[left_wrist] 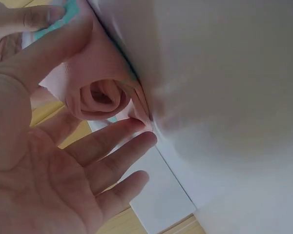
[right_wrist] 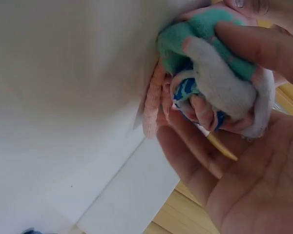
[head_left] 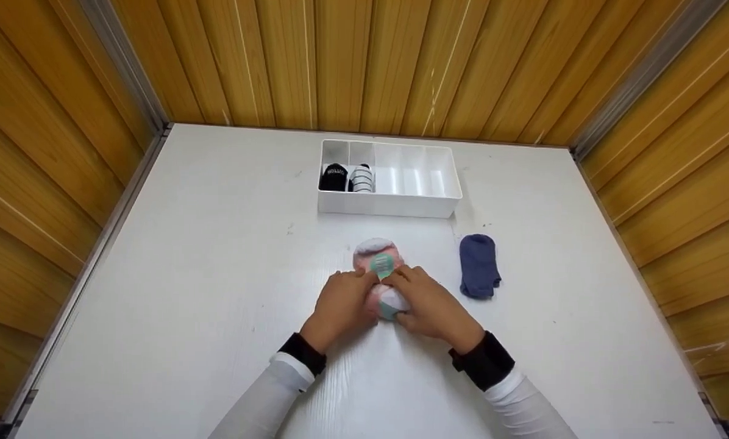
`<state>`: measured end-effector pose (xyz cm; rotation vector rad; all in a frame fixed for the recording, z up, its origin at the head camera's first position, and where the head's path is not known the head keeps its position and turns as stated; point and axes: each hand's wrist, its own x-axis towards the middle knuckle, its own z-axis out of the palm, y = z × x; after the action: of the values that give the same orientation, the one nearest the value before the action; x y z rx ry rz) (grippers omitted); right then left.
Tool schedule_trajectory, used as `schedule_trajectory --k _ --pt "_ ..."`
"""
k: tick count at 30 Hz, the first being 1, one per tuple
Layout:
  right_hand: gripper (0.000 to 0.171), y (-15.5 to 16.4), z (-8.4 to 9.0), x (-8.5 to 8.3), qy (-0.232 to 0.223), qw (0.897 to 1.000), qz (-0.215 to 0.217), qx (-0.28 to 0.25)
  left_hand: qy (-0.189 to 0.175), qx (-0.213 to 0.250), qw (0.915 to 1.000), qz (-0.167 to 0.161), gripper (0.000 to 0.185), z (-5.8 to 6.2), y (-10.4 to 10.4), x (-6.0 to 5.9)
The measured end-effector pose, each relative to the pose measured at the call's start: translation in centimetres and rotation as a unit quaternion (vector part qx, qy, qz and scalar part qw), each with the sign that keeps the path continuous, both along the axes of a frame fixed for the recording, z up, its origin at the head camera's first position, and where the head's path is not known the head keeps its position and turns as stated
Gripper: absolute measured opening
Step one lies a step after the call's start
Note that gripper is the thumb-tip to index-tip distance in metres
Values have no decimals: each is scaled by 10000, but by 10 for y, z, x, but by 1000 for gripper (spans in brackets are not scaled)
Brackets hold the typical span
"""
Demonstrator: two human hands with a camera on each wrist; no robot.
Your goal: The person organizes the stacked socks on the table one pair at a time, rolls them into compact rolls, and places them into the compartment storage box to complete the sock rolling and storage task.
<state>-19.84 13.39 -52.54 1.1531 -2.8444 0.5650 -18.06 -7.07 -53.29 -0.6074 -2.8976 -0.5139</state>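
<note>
Pink, white and teal knit fills the space between the two hands: a sock (head_left: 381,268) lying near the middle of the bench (head_left: 188,274), its near end already coiled into a roll. The left hand (head_left: 340,305) lies beside the roll with straight fingers, thumb pressing on top of the fabric; the right hand (head_left: 428,308) curls thumb and fingers round the roll's other end and grips it. The cloth looks soft, light and springy, so I judge the roll would uncoil if let go; the firmest hold is across the coil itself, pinching its layers together. One dark blue sock (head_left: 478,264) lies flat to the right, apart from the hands. Toward the far edge stands one white divided box (head_left: 389,204), holding two rolled socks at its left end: one black (head_left: 333,177), one striped black and white (head_left: 361,178). That makes four socks in all.
</note>
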Motion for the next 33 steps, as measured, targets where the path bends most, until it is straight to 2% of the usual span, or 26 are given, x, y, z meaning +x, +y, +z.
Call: schedule_trajectory --k 3,6,8,10,13,18,23,27,33 --pt "72 -1 -3 6 804 9960 -172 342 -56 -50 10000 16 51 3 1 -3" --pt "75 -3 -9 11 1563 9853 -261 640 -193 4 9998 31 49 5 1 -5" --pt "72 -5 -11 12 1937 9779 -261 744 -280 48 9996 45 46 7 0 -6" --pt "69 -7 -12 11 2105 9746 -148 743 -328 -3 9994 79 46 7 0 -6" --pt "68 -7 -10 7 1849 9807 27 634 -245 -264 9992 178 48 8 1 -4" --pt "69 -5 -2 -4 919 9945 28 497 3 -520 9981 342 57 11 8 3" --pt "66 -7 7 -12 503 9978 -3 442 108 -669 9963 524 51 16 13 4" --pt "64 -9 6 -11 655 9960 -140 588 65 -718 9954 630 44 18 14 2" --pt "76 -9 -2 4 1342 9871 -494 722 -237 -717 9947 697 42 19 14 0"
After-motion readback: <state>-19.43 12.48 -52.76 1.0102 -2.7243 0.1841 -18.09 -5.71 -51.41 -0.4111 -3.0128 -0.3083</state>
